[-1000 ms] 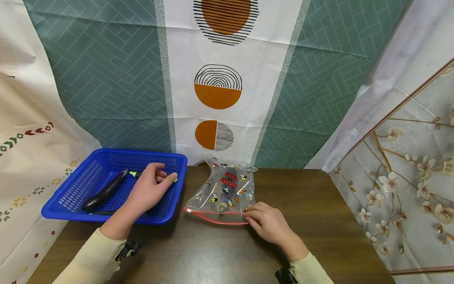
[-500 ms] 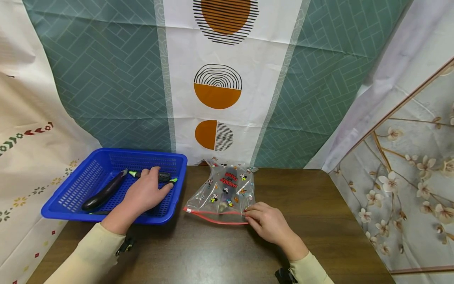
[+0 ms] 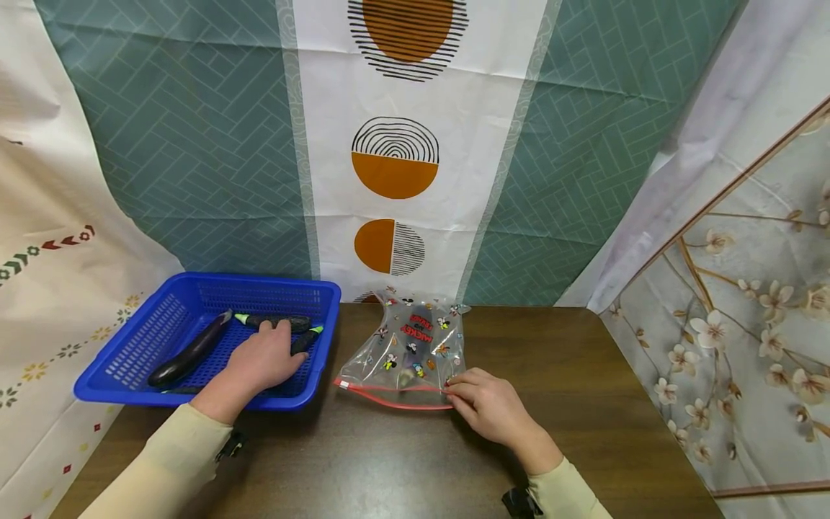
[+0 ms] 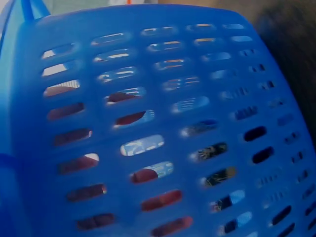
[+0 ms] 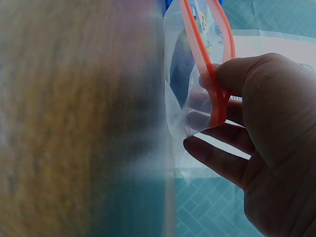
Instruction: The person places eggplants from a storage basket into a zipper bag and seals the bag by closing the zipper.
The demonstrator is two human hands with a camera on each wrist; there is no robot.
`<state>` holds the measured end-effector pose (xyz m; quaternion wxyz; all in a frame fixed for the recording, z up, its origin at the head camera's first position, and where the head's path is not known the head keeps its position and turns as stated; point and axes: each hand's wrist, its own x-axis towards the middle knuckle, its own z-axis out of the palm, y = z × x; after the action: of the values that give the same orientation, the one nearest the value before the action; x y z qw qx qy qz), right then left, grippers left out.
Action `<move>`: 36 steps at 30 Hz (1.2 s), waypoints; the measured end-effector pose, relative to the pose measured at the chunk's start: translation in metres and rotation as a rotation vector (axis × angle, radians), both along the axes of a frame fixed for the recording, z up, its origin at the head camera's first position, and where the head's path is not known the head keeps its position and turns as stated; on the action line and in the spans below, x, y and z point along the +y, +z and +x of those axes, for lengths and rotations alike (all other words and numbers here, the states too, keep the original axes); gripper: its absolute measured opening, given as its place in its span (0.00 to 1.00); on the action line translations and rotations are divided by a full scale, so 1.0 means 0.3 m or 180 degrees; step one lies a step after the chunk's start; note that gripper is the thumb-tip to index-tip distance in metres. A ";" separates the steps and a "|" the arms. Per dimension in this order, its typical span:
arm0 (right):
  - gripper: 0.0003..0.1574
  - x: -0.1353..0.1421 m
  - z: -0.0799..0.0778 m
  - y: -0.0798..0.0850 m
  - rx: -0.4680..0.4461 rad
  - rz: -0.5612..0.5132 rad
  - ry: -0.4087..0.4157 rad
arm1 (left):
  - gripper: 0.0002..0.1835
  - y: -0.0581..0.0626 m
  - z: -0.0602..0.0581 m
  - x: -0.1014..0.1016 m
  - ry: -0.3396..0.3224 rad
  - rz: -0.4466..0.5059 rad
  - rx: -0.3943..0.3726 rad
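Observation:
My left hand [image 3: 259,360] reaches down into a blue plastic basket [image 3: 94,391], thumb beside a dark green cucumber-like vegetable [image 3: 303,343] with a bright green tip. Another such vegetable [image 3: 297,324] lies just beyond the fingers. The fingertips are hidden; I cannot tell whether they grip. In the left wrist view the slotted basket wall [image 4: 108,153] covers most of that hand. My right hand [image 3: 489,407] pinches the red zip edge [image 5: 200,54] of a clear printed zip bag [image 3: 369,362] at its right corner. A dark elongated item with a pale end shows inside the bag.
A long dark eggplant [image 3: 191,357] lies at the basket's left, with another dark vegetable partly under the left forearm. The brown wooden table [image 3: 363,461] ends at a patterned curtain [image 3: 246,180] behind. A white zip slider [image 3: 344,384] sits at the bag's left corner.
My left hand has lowered from above the basket's right side to the vegetables, moving slightly left and nearer. The right hand and the bag have stayed in place.

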<state>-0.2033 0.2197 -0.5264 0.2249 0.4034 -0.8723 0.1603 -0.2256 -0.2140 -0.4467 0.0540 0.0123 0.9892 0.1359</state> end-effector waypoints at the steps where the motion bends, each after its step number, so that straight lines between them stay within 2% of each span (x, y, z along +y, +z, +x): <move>1: 0.05 0.000 -0.001 0.000 0.0000 -0.0002 -0.0004 | 0.41 -0.004 -0.002 -0.002 -0.0001 -0.0019 -0.0028; 13: 0.05 -0.002 -0.004 -0.004 0.0013 -0.0010 0.0021 | 0.41 -0.048 -0.005 -0.017 -0.0112 -0.0114 -0.0192; 18: 0.05 -0.002 -0.002 -0.003 0.0036 -0.0024 0.0036 | 0.42 -0.054 -0.010 -0.017 -0.0135 -0.0141 -0.0286; 27: 0.05 -0.008 0.001 -0.003 0.0012 -0.0039 0.0038 | 0.38 -0.069 -0.004 -0.021 -0.0193 -0.0122 -0.0239; 36: 0.07 -0.008 0.001 -0.003 0.0059 -0.0078 0.0075 | 0.35 -0.063 -0.006 -0.020 -0.0216 -0.0117 -0.0293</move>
<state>-0.2030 0.2172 -0.5274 0.2359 0.4123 -0.8634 0.1699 -0.2273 -0.2200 -0.4656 0.1042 0.0386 0.9870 0.1163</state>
